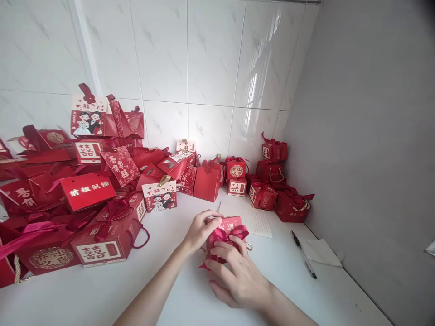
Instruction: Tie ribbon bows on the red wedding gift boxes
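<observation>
A small red gift box (233,223) with pale printed characters stands on the white table, a bright pink-red ribbon bow (242,232) across its top. My left hand (203,232) grips the box at its far left edge, thumb and fingers closed on it. From the near right, my right hand (235,272) reaches over the box, its bent fingers on the bow. That hand covers most of the box's front, and its fingertips are partly hidden in the ribbon. A loose ribbon end and a bit of cord handle show beside the box.
Many red gift boxes (98,242) with ribbons and cord handles are heaped on the left. More boxes (294,206) stack up at the back right. Behind my hands lies lined paper (260,222). A black pen (304,254) and a white tissue (321,252) lie near the grey wall.
</observation>
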`<state>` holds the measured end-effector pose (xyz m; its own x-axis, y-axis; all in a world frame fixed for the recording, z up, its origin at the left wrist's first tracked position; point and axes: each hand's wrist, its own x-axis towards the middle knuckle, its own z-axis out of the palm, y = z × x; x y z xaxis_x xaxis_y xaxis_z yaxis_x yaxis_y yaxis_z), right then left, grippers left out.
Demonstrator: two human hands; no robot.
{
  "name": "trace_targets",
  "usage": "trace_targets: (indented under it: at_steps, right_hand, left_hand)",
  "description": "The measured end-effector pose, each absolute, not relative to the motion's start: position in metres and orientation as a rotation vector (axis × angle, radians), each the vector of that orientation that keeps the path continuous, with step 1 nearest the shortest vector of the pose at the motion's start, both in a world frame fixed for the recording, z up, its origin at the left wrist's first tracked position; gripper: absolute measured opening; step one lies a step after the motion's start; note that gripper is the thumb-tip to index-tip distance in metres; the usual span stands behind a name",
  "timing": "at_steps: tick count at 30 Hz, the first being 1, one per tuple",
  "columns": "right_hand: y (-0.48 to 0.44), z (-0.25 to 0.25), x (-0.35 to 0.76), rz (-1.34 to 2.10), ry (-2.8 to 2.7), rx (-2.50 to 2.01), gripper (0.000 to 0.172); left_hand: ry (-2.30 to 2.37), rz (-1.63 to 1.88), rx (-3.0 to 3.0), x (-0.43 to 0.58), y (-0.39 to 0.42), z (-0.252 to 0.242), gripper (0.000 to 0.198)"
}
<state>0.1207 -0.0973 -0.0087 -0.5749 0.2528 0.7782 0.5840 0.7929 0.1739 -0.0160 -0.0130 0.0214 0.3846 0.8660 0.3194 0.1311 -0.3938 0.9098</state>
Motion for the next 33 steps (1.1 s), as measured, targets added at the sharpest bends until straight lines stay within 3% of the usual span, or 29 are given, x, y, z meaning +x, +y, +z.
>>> trace_targets:
  at_steps: [3, 8, 14, 18, 27, 33]
  right_hand:
    - [-0.092, -0.016, 0.120, -0.617, -2.192, -0.673, 0.023]
    - [-0.088, -0.011, 0.123, -0.572, -2.159, -0.631, 0.030]
    - [-0.095, -0.005, 0.126, -0.495, -2.103, -0.542, 0.025]
    - [-0.093, -0.006, 0.130, -0.452, -2.105, -0.574, 0.023]
    - [-0.094, -0.004, 0.134, -0.399, -2.096, -0.426, 0.013]
    - [-0.098, 0.000, 0.135, -0.318, -2.121, -0.369, 0.013]
  left_hand:
    - [0.797, 1.034, 1.792, -0.017, -0.015, 0.021, 0.034]
    - [0.790, 0.945, 1.650, -0.020, -0.011, 0.015, 0.069]
    - [0.995, 1.153, 1.272, -0.011, -0.006, 0.012, 0.058]
    - [0.725, 0.985, 1.295, -0.010, -0.010, 0.012, 0.050]
    - [0.642, 0.695, 1.082, -0.018, -0.016, 0.022, 0.076]
    - [0.684, 0.615, 1.284, -0.023, -0.016, 0.028, 0.066]
